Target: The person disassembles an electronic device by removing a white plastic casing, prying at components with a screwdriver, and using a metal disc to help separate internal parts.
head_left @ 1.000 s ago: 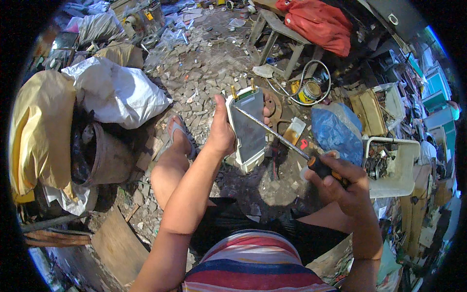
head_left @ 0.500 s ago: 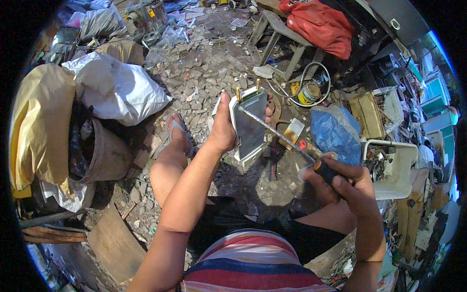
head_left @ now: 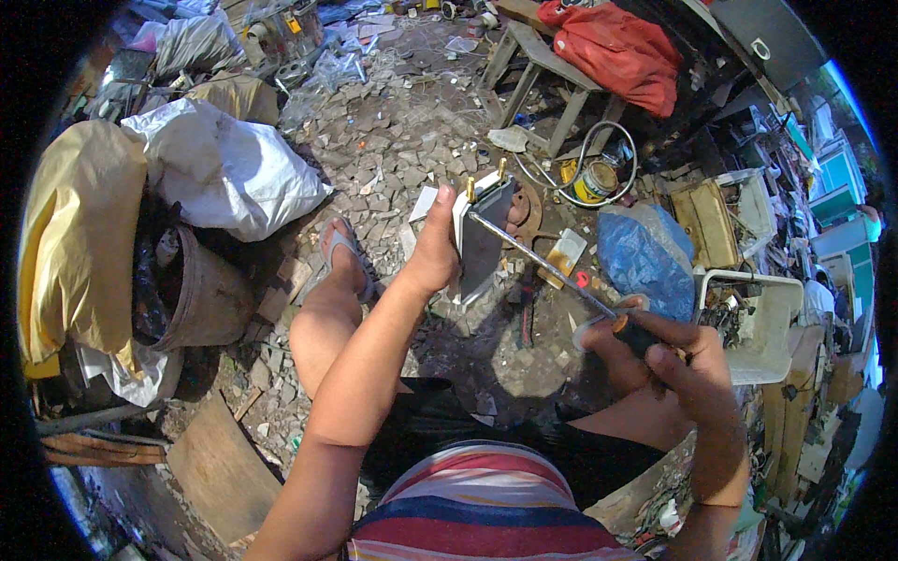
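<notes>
My left hand is closed around a flat white-and-grey device casing, thumb along its near-left edge and fingertips showing at the far right edge. Two brass-coloured antenna connectors stick up from its top end. In my right hand is a screwdriver with a dark handle and an orange end. Its long metal shaft runs up and left, and the tip meets the casing near the upper left corner. Whether the tip sits in a seam or a screw cannot be made out.
Left stand a grey bucket, a white sack and a yellowish sack. Right lie a blue plastic bag, a cream bin of scrap and a yellow can. A wooden stool stands ahead on the rubble-covered ground.
The casing has tilted, so its face looks narrower and its lower end sits higher. My right hand has shifted slightly right and down with the screwdriver, its handle turned.
</notes>
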Demonstrator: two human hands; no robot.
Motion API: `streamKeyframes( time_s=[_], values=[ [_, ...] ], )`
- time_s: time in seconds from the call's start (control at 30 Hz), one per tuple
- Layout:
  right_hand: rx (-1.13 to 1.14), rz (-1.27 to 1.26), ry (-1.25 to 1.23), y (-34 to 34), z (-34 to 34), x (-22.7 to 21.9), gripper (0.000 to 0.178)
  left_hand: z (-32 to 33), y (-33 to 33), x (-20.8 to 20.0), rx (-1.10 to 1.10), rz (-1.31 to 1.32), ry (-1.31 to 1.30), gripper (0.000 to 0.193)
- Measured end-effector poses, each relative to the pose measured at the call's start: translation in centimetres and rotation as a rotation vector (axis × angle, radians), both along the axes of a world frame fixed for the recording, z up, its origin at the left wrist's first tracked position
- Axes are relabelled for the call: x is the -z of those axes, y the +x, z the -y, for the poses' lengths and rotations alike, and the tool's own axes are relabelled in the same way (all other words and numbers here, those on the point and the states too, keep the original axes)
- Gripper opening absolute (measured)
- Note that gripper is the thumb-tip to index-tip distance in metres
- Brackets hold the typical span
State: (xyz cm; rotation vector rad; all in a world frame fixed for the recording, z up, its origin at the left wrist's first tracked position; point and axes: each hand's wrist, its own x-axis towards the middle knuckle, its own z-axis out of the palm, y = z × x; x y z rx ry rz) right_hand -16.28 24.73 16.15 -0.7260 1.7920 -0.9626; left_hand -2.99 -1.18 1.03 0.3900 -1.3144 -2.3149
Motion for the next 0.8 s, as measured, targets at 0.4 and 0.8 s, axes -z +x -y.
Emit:
streamKeyframes(
  time_s=[0.4,0.8],
  values=[
    [-0.489,-0.615,0.055,-1.6,0.4,-1.7,0.052,0.4,0.7,2.4,-0.023,0.048,-0.186,0.067],
    [-0.083,-1.093,-0.558,-2.5,6.8,-6.4,0.044,-3.2,-2.1,0.7,0.079,0.097,0.428,0.090]
  ],
)
